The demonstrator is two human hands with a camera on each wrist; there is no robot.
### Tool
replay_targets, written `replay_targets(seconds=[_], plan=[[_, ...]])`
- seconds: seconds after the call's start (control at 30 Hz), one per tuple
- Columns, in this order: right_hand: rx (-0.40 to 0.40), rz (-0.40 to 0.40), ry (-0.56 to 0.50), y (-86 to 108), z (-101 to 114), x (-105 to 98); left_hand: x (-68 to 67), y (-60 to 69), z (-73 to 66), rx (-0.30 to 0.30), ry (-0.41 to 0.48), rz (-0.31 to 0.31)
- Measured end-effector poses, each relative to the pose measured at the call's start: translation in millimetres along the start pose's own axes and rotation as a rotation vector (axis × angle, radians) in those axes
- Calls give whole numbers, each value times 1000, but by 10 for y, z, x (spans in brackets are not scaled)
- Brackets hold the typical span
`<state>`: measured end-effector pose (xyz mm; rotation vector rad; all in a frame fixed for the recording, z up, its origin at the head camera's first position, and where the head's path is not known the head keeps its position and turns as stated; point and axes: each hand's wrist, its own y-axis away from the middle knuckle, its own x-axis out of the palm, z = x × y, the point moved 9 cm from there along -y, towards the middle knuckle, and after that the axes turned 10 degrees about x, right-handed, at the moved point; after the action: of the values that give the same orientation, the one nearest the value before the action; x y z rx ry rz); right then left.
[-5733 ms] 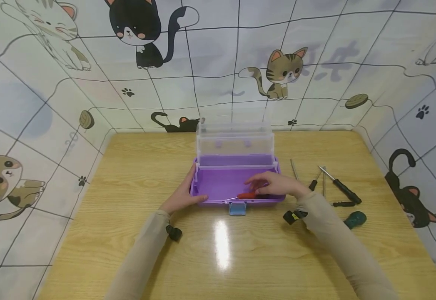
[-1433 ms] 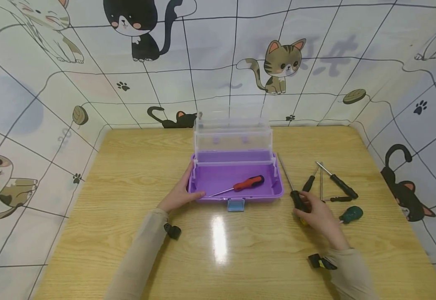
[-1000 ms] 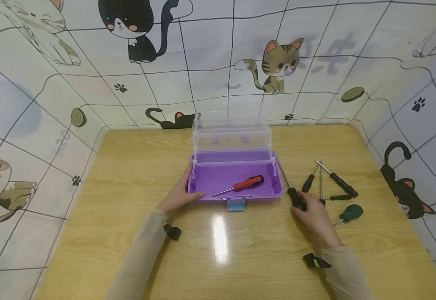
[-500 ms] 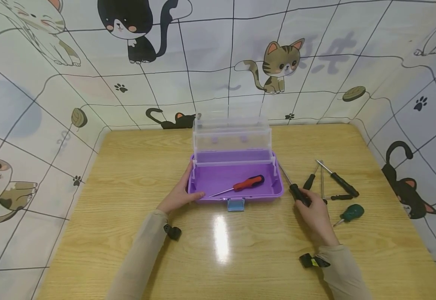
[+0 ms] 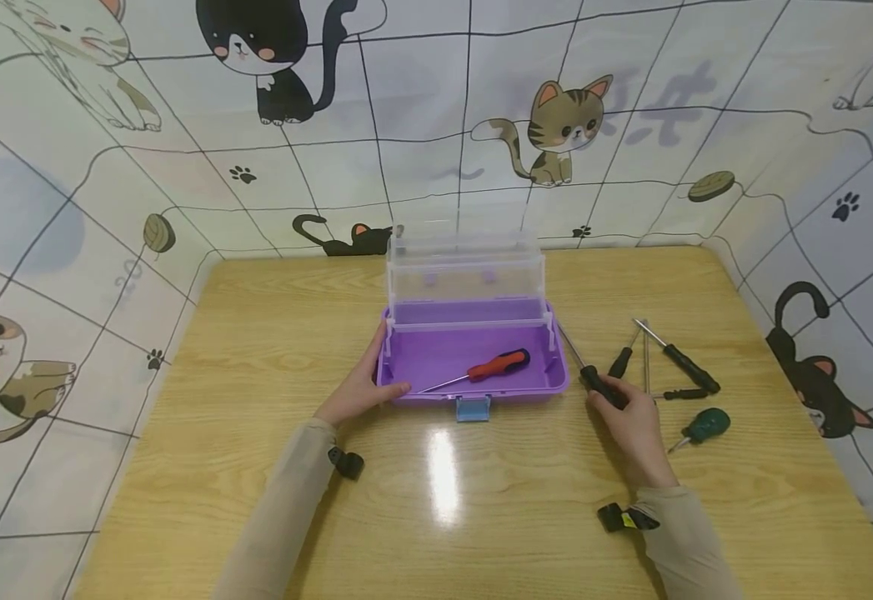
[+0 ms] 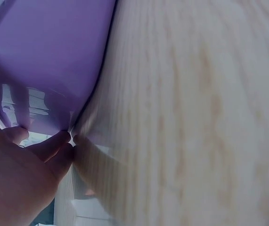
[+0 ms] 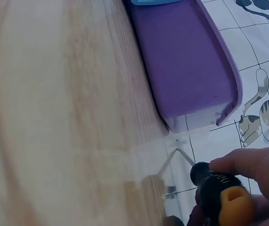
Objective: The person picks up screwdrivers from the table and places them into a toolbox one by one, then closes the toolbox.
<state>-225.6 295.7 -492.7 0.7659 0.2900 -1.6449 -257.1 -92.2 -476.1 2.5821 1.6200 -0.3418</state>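
Observation:
In the head view a purple toolbox (image 5: 481, 398) stands with its clear lid (image 5: 466, 279) raised. A red-and-black screwdriver (image 5: 498, 367) lies inside it. My left hand (image 5: 357, 390) holds the box's left end, thumb over the front rim; the left wrist view has bent fingers (image 6: 54, 150) against that end. Right of the box, my right hand (image 5: 634, 425) grips the handle of a long black screwdriver (image 5: 598, 385). Its shaft slants away toward the box's right end. The right wrist view shows the handle's yellow end (image 7: 236, 206) in the hand.
Several other tools lie to the right: a small black screwdriver (image 5: 620, 362), a black-handled one (image 5: 691, 368), another black-handled tool (image 5: 684, 393) and a stubby green screwdriver (image 5: 709, 425). A blue latch (image 5: 473, 409) hangs at the box front. Cat-patterned cloth (image 5: 436, 125) backs the wooden table (image 5: 278, 333).
My right hand has left the box's inside, where the red-and-black screwdriver stays, and has taken hold of the long black screwdriver. Lately it shifts only slightly. The left hand keeps its place.

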Motion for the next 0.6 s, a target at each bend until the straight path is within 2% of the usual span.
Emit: replay_targets(seconds=[0.23, 0.6], plan=[[83, -66, -42, -37, -69, -55, -3, -3, -2, 5, -21, 0], [104, -155, -83, -39, -75, -244, 1, 1, 15, 13, -7, -2]])
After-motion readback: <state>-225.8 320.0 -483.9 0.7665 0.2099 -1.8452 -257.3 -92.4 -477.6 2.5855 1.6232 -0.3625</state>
